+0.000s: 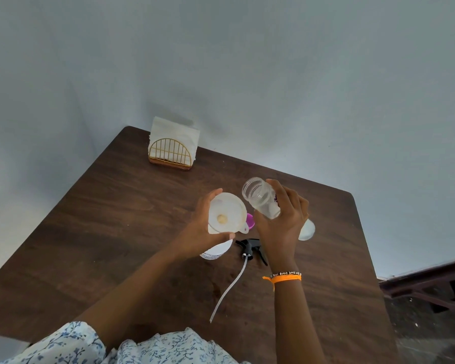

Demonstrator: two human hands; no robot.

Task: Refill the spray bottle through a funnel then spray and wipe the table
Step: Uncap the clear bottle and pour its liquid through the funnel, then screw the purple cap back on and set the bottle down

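Two hands are up over one brown bench (132, 232). The left hand (202, 227) holds one white funnel (227, 212), with the thumb and fingers curled round its rim. The funnel sits on top of one white spray bottle (217, 250), and only a bit of the bottle shows under the hand. The right hand (281, 222) grips one clear bottle (260, 198). That bottle is tipped over on its side just right of the funnel, with its open mouth up and pointing toward the funnel. It looks almost empty, with a little white stuff low inside.

One pink cap (250, 220) lies on the bench between the funnel and the right hand. One black spray top (250, 248) lies on the bench just below the funnel, near the person. It has one long white tube (229, 290) that runs down toward the person. One round white thing (307, 229) peeks out behind the right hand, and I cannot tell what it is.

One gold wire holder (170, 155) stands far behind the funnel, at the back edge of the bench by the wall. It holds one stack of white napkins (174, 130).

The right wrist has two bands: one orange band (284, 278) and one bead band (286, 273).
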